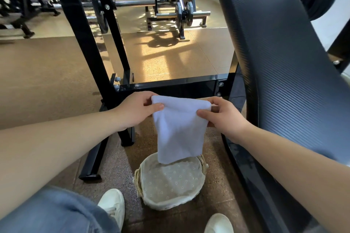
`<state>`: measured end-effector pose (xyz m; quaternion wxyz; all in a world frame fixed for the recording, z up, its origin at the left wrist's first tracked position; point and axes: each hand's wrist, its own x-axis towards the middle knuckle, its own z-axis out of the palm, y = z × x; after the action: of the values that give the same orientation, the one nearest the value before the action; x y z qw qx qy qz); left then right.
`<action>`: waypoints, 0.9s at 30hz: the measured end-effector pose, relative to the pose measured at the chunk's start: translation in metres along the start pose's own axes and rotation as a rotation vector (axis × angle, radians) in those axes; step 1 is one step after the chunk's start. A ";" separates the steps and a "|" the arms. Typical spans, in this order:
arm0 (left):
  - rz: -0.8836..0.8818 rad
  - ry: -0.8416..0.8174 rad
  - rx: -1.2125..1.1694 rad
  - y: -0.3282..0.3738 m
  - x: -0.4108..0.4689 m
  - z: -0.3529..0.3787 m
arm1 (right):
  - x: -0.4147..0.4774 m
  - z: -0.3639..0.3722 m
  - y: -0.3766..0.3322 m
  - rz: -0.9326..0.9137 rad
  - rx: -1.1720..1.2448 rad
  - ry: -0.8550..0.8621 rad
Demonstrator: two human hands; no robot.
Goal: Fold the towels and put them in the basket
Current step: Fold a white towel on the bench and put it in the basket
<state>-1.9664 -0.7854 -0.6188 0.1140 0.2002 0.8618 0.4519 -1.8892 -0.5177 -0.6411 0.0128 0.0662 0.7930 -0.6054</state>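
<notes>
Head view: left hand (pixel 135 110) and right hand (pixel 223 117) each pinch an upper corner of the white towel (pixel 179 130), thumbs on its near face. Towel hangs below both grips, lower edge over the far rim of the lined basket (pixel 151 197) on the floor.

Bright daylit gym, wide-angle bend
Warm sun patches the floor (pixel 166 58) from the far side with hard shadows; glare streaks the black crossbar (pixel 170 84); the towel (pixel 180 128) is sharp, left-edge machines (pixel 19 5) smeared.
</notes>
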 end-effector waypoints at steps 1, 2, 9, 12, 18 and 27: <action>-0.008 0.005 -0.052 -0.001 0.001 0.000 | 0.000 0.000 -0.001 0.014 0.047 0.012; -0.027 0.014 -0.111 -0.002 0.001 0.001 | -0.001 0.000 -0.002 0.028 0.099 0.023; -0.050 0.029 -0.133 -0.011 0.005 0.011 | -0.007 0.004 -0.008 0.111 0.231 -0.069; -0.070 0.016 -0.174 -0.005 0.002 0.011 | -0.009 0.005 -0.009 0.111 0.225 -0.124; -0.043 -0.123 -0.177 0.003 -0.002 0.007 | -0.008 0.008 -0.007 0.092 0.226 0.001; -0.091 -0.027 -0.272 0.001 -0.001 0.004 | -0.009 0.009 -0.009 -0.022 0.182 -0.047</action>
<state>-1.9636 -0.7819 -0.6203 0.1722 0.1496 0.7993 0.5560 -1.8818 -0.5294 -0.6342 0.0186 0.0442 0.7349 -0.6765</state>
